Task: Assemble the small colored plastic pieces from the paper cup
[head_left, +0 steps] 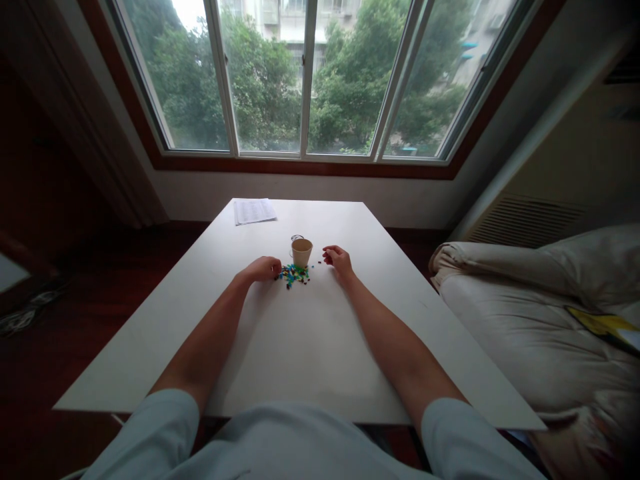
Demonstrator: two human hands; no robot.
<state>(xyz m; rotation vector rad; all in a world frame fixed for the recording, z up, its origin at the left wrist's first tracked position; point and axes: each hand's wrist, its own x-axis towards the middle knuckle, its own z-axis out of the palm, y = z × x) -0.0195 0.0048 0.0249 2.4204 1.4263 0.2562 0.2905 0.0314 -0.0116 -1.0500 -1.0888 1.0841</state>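
A small pile of coloured beads (pixel 295 274) lies on the white table (pixel 310 347), just in front of a tan paper cup (pixel 302 252). My left hand (pixel 263 269) rests on the table at the pile's left edge, fingers curled in; what they hold, if anything, is hidden. My right hand (pixel 337 259) is to the right of the cup, a little above the table, fingers bent in a pinch on something small and dark that I cannot make out. A thin wire or string shows behind the cup.
A printed sheet of paper (pixel 254 211) lies at the table's far left corner. A wide window (pixel 305 80) faces the table. A bed with pale bedding (pixel 540 313) stands close on the right. Dark wooden floor lies to the left.
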